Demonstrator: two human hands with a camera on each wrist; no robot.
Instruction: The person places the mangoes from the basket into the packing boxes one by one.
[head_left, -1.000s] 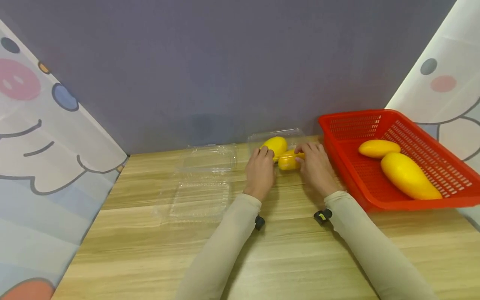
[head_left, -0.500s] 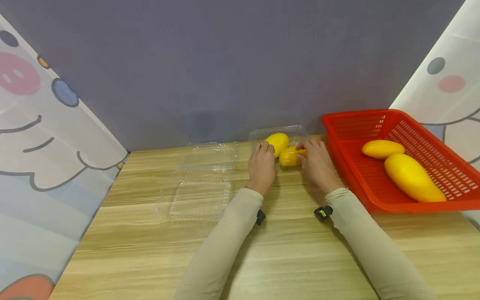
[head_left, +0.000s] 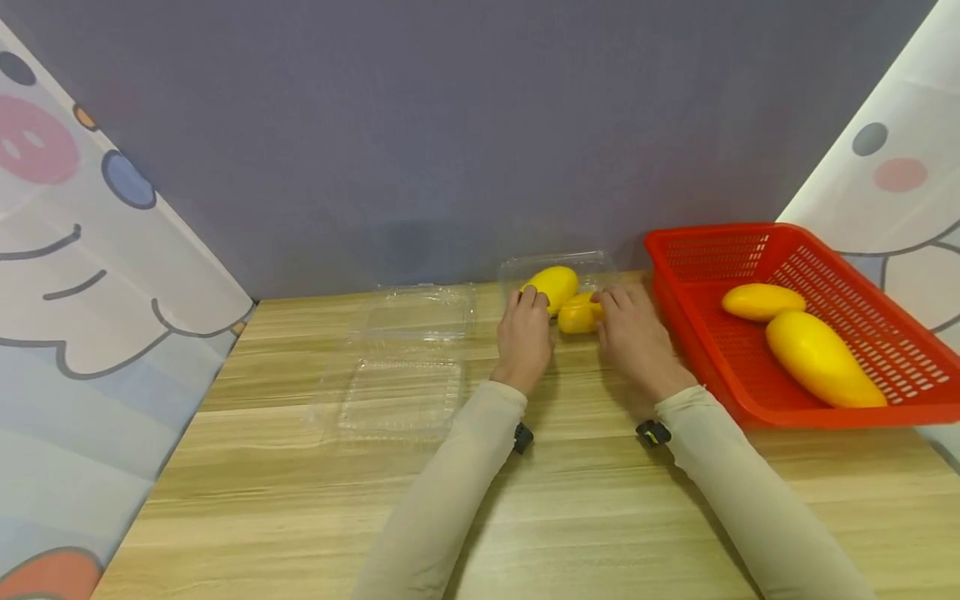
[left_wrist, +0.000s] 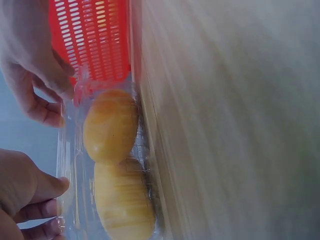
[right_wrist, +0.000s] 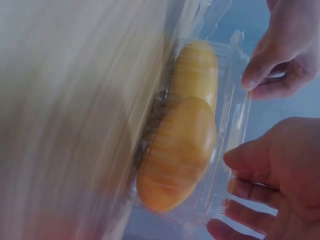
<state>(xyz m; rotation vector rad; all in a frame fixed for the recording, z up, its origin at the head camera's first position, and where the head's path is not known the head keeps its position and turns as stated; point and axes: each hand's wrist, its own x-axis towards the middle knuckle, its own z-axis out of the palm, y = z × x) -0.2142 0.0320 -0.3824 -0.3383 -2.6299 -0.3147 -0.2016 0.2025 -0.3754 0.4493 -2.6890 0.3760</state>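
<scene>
Two yellow mangoes (head_left: pixel 555 283) lie against each other in a clear plastic clamshell box (head_left: pixel 597 260) at the back of the table. My left hand (head_left: pixel 524 337) pinches the upper front edge of the box's lid near its left end, thumb on the near side. At the right end my right hand (head_left: pixel 636 340) holds the same edge between thumb and fingers, as the left wrist view shows. In the right wrist view the mangoes (right_wrist: pixel 177 155) sit below that lid edge, behind clear ribbed plastic.
Close on the right stands a red perforated basket (head_left: pixel 697 350) with two more yellow mangoes (head_left: pixel 821 358). To the left lies another clear clamshell box (head_left: pixel 401 396), unfolded flat. A grey wall (head_left: pixel 450 150) rises right behind the boxes.
The lid's front edge has come down slightly over the mangoes. My right thumb and fingers have shifted a little to the right along it; the left hand has barely moved.
</scene>
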